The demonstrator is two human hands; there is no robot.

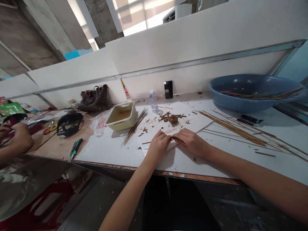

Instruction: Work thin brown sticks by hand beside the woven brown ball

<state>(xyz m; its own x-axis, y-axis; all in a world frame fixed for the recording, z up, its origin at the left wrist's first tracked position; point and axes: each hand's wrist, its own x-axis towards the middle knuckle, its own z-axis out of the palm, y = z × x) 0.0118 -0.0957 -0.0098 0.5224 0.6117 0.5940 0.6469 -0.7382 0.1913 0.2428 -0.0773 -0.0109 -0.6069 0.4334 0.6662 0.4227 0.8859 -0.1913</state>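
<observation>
My left hand (157,146) and my right hand (190,141) lie on the white table top (211,163), their fingertips meeting at the front edge of a white paper sheet (149,126). Whatever lies between the fingertips is hidden. A thin brown stick (146,142) lies just left of my left hand, and I cannot tell whether it runs between my fingers. Just beyond my hands sits a round brown lump (173,119), among scattered brown bits (166,117).
Thin stick bundles lie right (231,130) and left (136,125) of the paper. A blue basin (252,93) holds more sticks. Nearby are a cream tray (121,115), water bottle (153,101), phone (168,89), handbag (93,98) and dark goggles (69,123). A co-worker's hand (21,138) shows far left.
</observation>
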